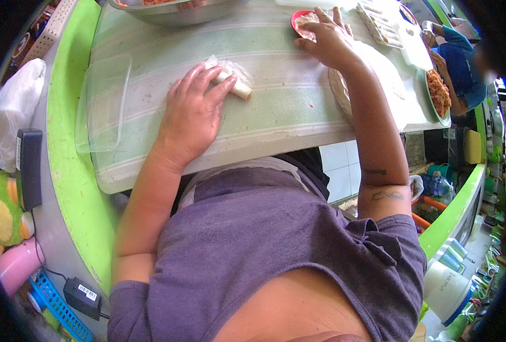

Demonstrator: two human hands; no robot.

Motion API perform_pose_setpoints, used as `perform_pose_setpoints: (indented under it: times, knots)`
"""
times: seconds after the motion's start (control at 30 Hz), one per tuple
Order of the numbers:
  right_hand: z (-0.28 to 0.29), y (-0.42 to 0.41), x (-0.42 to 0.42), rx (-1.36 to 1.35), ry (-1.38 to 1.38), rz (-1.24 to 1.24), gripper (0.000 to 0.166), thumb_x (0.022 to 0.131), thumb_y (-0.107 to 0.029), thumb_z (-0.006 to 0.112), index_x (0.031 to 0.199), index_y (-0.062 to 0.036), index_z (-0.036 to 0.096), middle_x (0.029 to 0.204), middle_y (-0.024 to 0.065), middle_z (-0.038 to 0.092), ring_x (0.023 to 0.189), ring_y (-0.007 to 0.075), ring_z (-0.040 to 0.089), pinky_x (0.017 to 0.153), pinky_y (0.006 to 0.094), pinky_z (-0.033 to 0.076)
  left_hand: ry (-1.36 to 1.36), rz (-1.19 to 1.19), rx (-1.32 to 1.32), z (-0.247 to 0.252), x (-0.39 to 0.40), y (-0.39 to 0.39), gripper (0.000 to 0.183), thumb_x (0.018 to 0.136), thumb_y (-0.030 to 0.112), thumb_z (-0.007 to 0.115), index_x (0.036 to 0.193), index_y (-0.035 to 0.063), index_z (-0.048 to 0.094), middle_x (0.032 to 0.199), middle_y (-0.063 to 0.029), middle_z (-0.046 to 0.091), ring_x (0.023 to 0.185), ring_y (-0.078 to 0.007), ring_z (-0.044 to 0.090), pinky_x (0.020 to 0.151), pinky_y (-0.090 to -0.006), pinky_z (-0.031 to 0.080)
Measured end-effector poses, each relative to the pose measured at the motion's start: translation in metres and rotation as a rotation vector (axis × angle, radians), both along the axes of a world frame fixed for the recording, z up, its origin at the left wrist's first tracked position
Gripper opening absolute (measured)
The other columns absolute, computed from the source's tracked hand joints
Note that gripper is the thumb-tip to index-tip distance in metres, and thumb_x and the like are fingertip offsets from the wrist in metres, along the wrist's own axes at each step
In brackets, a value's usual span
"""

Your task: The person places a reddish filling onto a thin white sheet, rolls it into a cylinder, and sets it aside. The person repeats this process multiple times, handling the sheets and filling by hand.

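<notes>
A partly wrapped spring roll (239,87) lies on the striped table cover, with filling showing at its near end and loose wrapper on its far side. My left hand (195,107) holds it down, fingertips across the roll. Farther off to the right, my right hand (332,45) reaches over a small red bowl (295,22) of pale paste (307,19). Its fingers are spread, with the thumb at the bowl's near edge; whether a fingertip touches the paste is hard to tell. Beneath my right forearm is a pile of thin white wrappers (383,79), partly hidden.
A metal basin (184,17) with orange filling stands at the far edge. A clear plastic lid or tray (103,102) lies left. Finished rolls fill a tray (402,46) at the far right, near a plate (428,100) of filling. Another person (460,64) sits beyond.
</notes>
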State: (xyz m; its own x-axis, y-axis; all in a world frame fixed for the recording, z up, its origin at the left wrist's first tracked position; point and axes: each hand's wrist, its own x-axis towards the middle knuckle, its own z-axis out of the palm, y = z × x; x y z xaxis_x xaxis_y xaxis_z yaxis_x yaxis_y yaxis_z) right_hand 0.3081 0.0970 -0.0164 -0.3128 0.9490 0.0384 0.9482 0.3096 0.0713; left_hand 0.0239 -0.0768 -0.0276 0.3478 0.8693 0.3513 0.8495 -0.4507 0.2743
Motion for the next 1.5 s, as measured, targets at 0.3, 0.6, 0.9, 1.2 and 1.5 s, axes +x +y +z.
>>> perform_pose_setpoints:
  times: [0.3, 0.6, 0.9, 1.2, 1.5]
  knots:
    - [-0.004, 0.02, 0.003, 0.05, 0.002, 0.002, 0.064, 0.084, -0.059, 0.071, 0.14, -0.0289, 0.06, 0.166, 0.0101, 0.023, 0.154, 0.0435, 0.001, 0.119, 0.0669, 0.011, 0.0, -0.017, 0.009, 0.002, -0.001, 0.001, 0.049, 0.089, 0.007, 0.061, 0.136, 0.0177, 0.06, 0.141, -0.0118, 0.055, 0.138, -0.0362, 0.044, 0.113, -0.0483, 0.036]
    - [-0.009, 0.0, -0.001, 0.052, 0.078, 0.026, 0.043, 0.09, -0.039, 0.071, 0.13, -0.023, 0.068, 0.165, 0.0082, 0.026, 0.154, 0.0417, 0.004, 0.12, 0.0649, 0.012, -0.004, -0.001, -0.002, 0.0, -0.001, 0.0, 0.049, 0.088, 0.007, 0.062, 0.136, 0.0179, 0.06, 0.142, -0.011, 0.054, 0.138, -0.0354, 0.043, 0.113, -0.0481, 0.035]
    - [0.005, -0.017, -0.005, -0.004, 0.048, -0.067, 0.037, 0.093, -0.032, 0.068, 0.128, -0.0188, 0.069, 0.164, 0.0066, 0.03, 0.154, 0.0374, 0.01, 0.122, 0.0609, 0.014, -0.042, 0.006, 0.023, -0.002, 0.0, 0.001, 0.042, 0.089, 0.009, 0.063, 0.13, 0.017, 0.065, 0.136, -0.0088, 0.058, 0.136, -0.0315, 0.046, 0.111, -0.0482, 0.036]
    - [0.031, -0.064, -0.075, -0.099, 0.304, 0.415, 0.043, 0.09, -0.017, 0.063, 0.133, -0.0175, 0.063, 0.154, 0.0256, 0.038, 0.148, 0.053, 0.019, 0.12, 0.0625, 0.018, -0.061, -0.005, 0.033, -0.004, -0.003, 0.002, 0.044, 0.085, 0.006, 0.064, 0.128, 0.0157, 0.065, 0.135, -0.0134, 0.057, 0.131, -0.0374, 0.049, 0.11, -0.0493, 0.039]
    - [0.02, -0.061, -0.091, 0.139, -0.009, 0.647, 0.043, 0.091, -0.025, 0.054, 0.132, -0.0306, 0.067, 0.158, 0.0204, 0.036, 0.151, 0.0459, 0.017, 0.117, 0.0688, 0.018, -0.033, -0.003, 0.039, -0.002, -0.002, 0.001, 0.043, 0.087, 0.009, 0.062, 0.13, 0.0165, 0.065, 0.133, -0.014, 0.058, 0.13, -0.0373, 0.049, 0.11, -0.0498, 0.038]
